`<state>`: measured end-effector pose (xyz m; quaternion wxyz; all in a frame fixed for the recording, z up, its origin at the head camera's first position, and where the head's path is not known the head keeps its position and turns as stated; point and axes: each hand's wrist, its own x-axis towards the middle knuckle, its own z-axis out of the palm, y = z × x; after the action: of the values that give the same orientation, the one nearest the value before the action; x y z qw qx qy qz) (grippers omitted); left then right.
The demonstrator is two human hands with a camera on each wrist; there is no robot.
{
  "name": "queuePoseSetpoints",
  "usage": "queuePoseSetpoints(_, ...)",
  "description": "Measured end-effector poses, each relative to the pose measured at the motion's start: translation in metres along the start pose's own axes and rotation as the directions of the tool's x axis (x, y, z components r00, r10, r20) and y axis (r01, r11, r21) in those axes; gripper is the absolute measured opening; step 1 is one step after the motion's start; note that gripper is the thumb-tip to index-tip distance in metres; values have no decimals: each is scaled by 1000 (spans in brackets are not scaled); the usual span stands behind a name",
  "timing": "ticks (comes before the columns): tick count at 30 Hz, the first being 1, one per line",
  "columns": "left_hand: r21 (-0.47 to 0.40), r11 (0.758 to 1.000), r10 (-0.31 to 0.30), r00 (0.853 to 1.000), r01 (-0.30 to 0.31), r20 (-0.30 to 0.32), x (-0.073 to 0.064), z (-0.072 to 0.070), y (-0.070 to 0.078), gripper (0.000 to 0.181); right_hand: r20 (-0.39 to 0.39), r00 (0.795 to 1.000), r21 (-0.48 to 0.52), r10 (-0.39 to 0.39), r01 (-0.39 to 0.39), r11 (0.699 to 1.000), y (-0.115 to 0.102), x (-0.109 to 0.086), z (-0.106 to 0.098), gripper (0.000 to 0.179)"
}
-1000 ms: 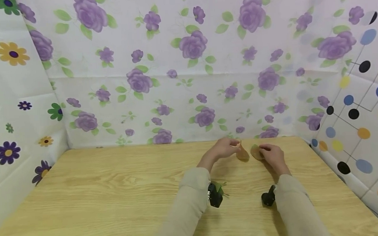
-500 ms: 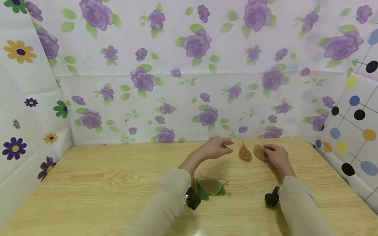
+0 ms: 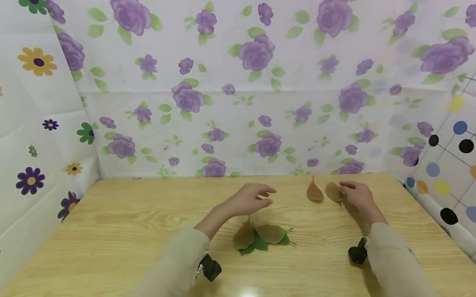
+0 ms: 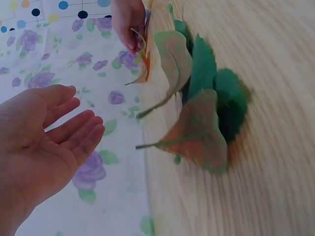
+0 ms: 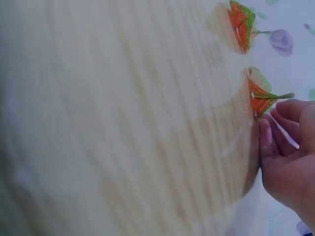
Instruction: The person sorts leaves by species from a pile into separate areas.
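My left hand (image 3: 248,199) is held above the table, fingers loosely bent and nothing in them; its palm shows in the left wrist view. Below it lies a cluster of leaves: two brownish ones with green edges (image 3: 244,236) (image 4: 193,135) rest over darker green serrated leaves (image 3: 259,243). At the far right, the fingers of my right hand (image 3: 358,196) pinch the edge of another brownish-green leaf (image 3: 333,192). That leaf's orange and green side and stem (image 5: 263,96) show in the right wrist view. Left of it, apart, a reddish-brown leaf (image 3: 314,193) lies stem away from me.
The wood-grain table (image 3: 146,239) ends at a back wall covered in purple-flower cloth (image 3: 229,131). Another flowered cloth (image 3: 9,147) hangs at the left and a dotted one (image 3: 451,167) at the right. Black wrist cameras (image 3: 210,267) sit at both sleeves.
My left hand has let go of the reddish-brown leaf and drawn back to the left, uncovering the leaf cluster. My right hand has stayed at its leaf. The head view has turned slightly left.
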<state>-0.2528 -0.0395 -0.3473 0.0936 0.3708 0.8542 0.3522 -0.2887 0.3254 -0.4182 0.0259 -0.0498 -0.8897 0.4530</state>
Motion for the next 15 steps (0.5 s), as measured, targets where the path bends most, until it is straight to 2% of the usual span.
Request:
queuePoseSetpoints(4, 3, 1000, 11, 1000, -11, -26, -19, -6, -1, 36, 37, 999, 28, 10, -11, 1000, -5, -3, -4, 49)
queuePoseSetpoints(8, -22, 1000, 11, 999, -12, -49, -37, -7, -5, 36, 54, 998, 30, -19, 18, 999, -8, -8, -8, 50)
queuePoseSetpoints(12, -67, 998, 6, 997, -12, -79, -55, -5, -12, 36, 39, 992, -61, -118, 120, 991, -16, -13, -13, 48)
queuePoseSetpoints(15, -72, 997, 8, 996, -14, -90, -67, -2, -18, 35, 40, 976, -109, -213, 216, 970, -31, -17, -12, 45)
